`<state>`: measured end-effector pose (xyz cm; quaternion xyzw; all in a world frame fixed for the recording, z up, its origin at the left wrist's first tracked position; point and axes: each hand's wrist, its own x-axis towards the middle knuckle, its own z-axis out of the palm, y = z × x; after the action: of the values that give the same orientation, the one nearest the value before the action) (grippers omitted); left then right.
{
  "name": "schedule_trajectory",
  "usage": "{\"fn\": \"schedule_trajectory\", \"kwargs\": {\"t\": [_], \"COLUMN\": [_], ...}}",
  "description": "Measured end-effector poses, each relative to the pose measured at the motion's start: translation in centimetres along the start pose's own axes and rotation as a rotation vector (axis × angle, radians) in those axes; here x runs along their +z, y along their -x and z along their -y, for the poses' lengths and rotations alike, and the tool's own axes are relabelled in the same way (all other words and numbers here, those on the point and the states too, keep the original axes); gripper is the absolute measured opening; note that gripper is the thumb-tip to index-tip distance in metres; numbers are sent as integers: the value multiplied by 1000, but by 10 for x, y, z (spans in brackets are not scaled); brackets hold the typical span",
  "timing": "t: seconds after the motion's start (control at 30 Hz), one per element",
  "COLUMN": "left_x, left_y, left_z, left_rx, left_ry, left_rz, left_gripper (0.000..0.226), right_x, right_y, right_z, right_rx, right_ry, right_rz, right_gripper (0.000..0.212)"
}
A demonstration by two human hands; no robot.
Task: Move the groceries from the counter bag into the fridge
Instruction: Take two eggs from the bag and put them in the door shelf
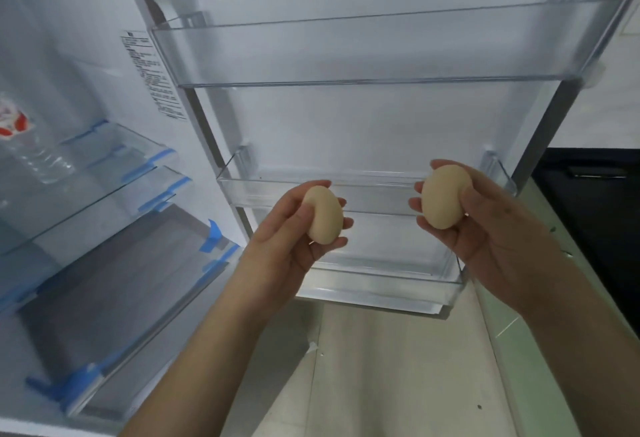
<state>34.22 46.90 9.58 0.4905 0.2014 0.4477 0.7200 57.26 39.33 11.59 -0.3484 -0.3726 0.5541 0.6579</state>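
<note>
Holding one pale egg apiece, the hands hover in front of the open fridge door. The left hand (294, 229) cradles the left egg (323, 214) with fingers curled behind it and the thumb across its near side; the right hand (485, 229) wraps the right egg (445, 196) the same way, thumb on the front, fingertips round the far side. Just beyond both hands sits the middle door bin (311, 182), a clear plastic tray, with the lower door bin (381, 289) beneath the wrists and the upper door bin (346, 52) well above.

Each egg looks light, rigid and smooth, so it probably slips easily and would crack under a pinch or a knock against the bin's hard rim. A wide, gentle cradle around the broad middle seems the safest hold. On a flat bin floor an egg would likely roll.

To the left of the left hand, glass shelves (104, 194) with blue tape carry a plastic bottle (31, 146).
</note>
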Motion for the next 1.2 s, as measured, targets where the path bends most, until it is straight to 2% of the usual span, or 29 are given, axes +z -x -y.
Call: {"fn": "schedule_trajectory", "kwargs": {"t": [0.2, 0.37, 0.57, 0.73, 0.9, 1.07, 1.2], "left_x": [-14, -24, -34, -38, -34, -33, -37], "left_y": [-39, -69, -94, -116, -138, -150, -155], "left_z": [-24, -42, -61, -65, -57, -47, -43], "left_rx": [37, 81, 114, 105, 59, 25, 4], "left_ry": [-86, -357, -748, -1155, -1400, -1510, -1593], "left_rz": [49, 65, 125, 188, 206, 281, 350], "left_gripper": [30, 29, 26, 27, 27, 29, 34], "right_x": [3, 9, 11, 9, 9, 12, 18], "right_y": [-34, -60, -84, -100, -121, -135, -142], "right_z": [18, 23, 20, 17, 4, -8, -9], "right_rx": [-34, -32, 6, 44, 40, 85, 149], "right_ry": [185, 252, 345, 562, 1175, 1380, 1430], "right_rz": [77, -10, -43, -100, -107, -25, 53], "right_gripper": [51, 48, 44, 36, 21, 24, 33]}}
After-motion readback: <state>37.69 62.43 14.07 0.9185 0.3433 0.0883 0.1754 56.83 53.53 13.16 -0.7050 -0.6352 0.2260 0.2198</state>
